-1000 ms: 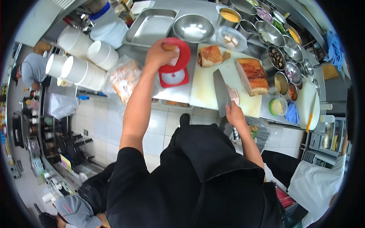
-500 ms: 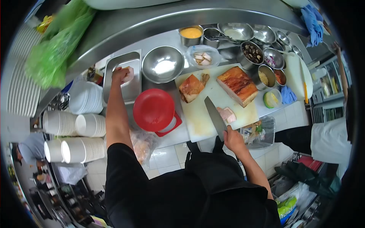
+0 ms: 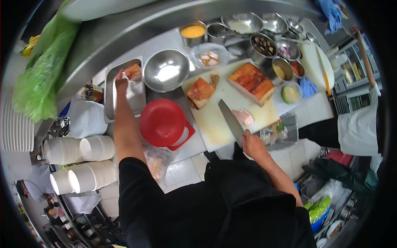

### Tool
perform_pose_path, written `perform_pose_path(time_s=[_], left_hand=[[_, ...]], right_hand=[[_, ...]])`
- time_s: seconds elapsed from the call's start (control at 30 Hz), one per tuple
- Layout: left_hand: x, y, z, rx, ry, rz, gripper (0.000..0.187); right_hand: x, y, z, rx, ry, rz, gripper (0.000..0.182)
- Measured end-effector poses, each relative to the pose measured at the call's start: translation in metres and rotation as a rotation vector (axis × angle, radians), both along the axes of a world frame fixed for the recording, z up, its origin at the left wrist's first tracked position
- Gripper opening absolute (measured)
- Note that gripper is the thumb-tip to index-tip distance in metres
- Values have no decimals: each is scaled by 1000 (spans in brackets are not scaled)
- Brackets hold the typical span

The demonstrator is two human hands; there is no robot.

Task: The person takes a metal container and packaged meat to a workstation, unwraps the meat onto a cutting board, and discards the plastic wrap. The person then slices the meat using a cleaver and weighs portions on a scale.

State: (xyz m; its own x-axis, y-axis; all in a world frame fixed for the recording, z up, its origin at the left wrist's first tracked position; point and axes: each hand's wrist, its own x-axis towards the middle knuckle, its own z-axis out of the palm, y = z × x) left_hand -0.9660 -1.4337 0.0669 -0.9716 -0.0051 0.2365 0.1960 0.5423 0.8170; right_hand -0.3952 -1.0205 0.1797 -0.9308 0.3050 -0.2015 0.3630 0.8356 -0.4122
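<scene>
My left hand [image 3: 121,82] is at the far part of a steel tray [image 3: 109,99], its fingers against a browned pork piece [image 3: 133,72]. Part of the grip is hidden. In my right hand [image 3: 253,144] is a large knife [image 3: 231,122], its blade angled over the white cutting board [image 3: 211,134]. Small pale pork slices [image 3: 243,117] lie just right of the blade. A big roasted pork slab [image 3: 251,82] and a smaller pork chunk [image 3: 201,93] rest farther back on the board.
A steel bowl [image 3: 166,70] and a red bowl [image 3: 162,122] stand between tray and board. Steel containers [image 3: 263,46] line the back right. White bowls [image 3: 93,175] are stacked at left. A waste bin [image 3: 289,134] is beyond the board's right edge; another person's sleeve [image 3: 357,132] shows farther right.
My left hand has moved slightly within the tray, and the pork piece beside it now shows its browned side. My right hand still has the knife over the board. The view has shifted a little.
</scene>
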Motion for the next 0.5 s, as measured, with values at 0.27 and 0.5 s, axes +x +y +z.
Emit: perform_pose_path(time_s=[0.27,0.5], left_hand=[[83,44,175,-539,474,-162,35],[422,234,217,20,-188,-353,32]], right_hand=[[-1,18,37,-73,6,70,18],[4,83,90,-54,105,32,16]])
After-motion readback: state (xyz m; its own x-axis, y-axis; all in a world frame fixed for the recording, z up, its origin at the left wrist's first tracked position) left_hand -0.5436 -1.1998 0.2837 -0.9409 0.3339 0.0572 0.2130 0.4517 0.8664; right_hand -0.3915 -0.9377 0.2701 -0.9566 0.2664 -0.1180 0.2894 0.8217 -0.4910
